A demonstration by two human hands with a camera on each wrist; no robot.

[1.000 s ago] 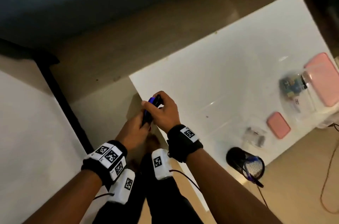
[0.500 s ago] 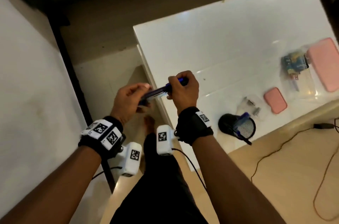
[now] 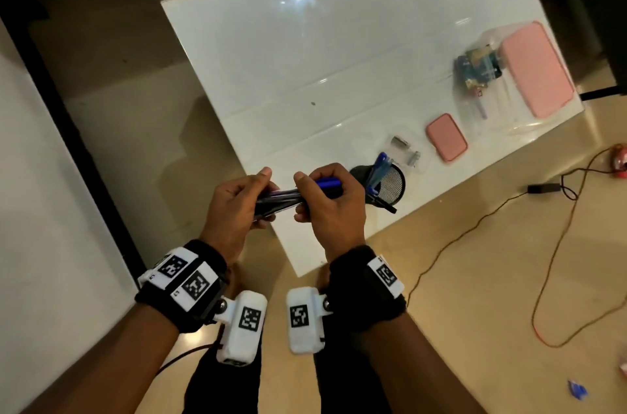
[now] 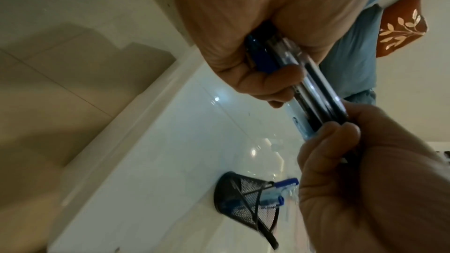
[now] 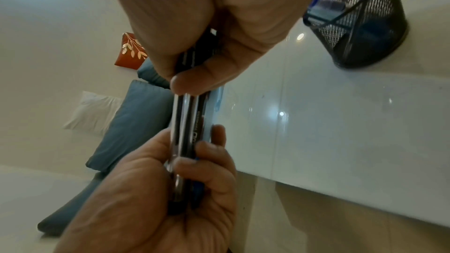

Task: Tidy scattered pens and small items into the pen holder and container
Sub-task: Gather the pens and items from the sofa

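Both hands hold one bundle of several blue and dark pens, lying level between them over the white table's near-left corner. My left hand grips the bundle's left end, and my right hand is curled round the right end, where a blue cap sticks out. The left wrist view shows the left hand round the pens; the right wrist view shows the right hand on them. The black mesh pen holder, with pens in it, stands just right of my right hand.
A small clear container with small items sits behind the holder, its small pink lid beside it. A large clear container and a big pink lid are at the far right. A cable runs over the floor.
The bundle has turned from steep to level. Both hands have carried it right, to just beside the pen holder.
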